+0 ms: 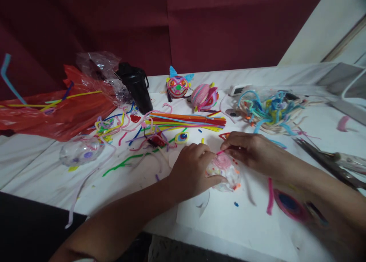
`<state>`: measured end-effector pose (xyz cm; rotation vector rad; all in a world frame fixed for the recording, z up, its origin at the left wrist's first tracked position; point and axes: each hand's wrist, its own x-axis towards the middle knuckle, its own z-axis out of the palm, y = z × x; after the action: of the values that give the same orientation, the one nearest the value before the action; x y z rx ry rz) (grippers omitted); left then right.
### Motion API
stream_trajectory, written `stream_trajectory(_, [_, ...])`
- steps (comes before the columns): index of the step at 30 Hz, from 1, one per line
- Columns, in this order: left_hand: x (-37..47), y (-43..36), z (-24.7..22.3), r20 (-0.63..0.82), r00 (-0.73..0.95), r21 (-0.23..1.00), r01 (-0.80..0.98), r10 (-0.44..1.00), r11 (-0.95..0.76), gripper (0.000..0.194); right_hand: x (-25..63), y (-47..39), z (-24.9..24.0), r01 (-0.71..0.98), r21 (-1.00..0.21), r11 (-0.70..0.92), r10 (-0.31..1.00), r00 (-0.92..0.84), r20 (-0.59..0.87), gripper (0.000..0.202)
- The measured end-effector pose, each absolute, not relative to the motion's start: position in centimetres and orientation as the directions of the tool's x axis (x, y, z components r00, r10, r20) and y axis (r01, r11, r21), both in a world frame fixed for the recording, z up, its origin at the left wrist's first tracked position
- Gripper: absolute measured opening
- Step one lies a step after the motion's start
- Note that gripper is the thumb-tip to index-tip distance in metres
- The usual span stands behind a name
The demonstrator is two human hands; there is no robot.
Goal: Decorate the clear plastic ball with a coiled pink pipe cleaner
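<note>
- Left hand point(192, 169) was cupped round a clear ball point(225, 172) on the white table point(228, 224), fingers curled on it.
- Right hand point(247, 149) pinched a pink pipe cleaner point(220, 152) against the ball's top, fingertips closed.
- A bundle of straight pipe cleaners point(185, 121) lay just behind.

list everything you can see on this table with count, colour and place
clear ball: one, pink coil on top, table centre, between both hands
pink pipe cleaner: one, pinched at right fingertips
straight pipe cleaners: a bundle, mixed colours, centre
loose pipe cleaners: many, mixed, centre left
tangled pipe cleaners: one heap, blue and cream, right rear
finished balls: two, pink-striped, rear centre
second clear ball: one, left
black container: one, rear
red plastic bag: one, left
scissors: one pair, dark, right
table: one, white
left hand: on the ball
right hand: pinching the pipe cleaner
</note>
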<state>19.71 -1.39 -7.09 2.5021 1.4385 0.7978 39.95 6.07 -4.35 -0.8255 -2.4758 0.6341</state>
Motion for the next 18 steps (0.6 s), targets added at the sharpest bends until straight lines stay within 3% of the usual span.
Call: stream_trajectory(18, [19.8, -1.6, -7.3, 0.379, 0.441, 0.381, 0.727, 0.814, -0.571, 0.036, 40.5, 3.5, -4.8, 0.502, -0.595, 0.628, 0.748, -0.6, 0.283, 0.024])
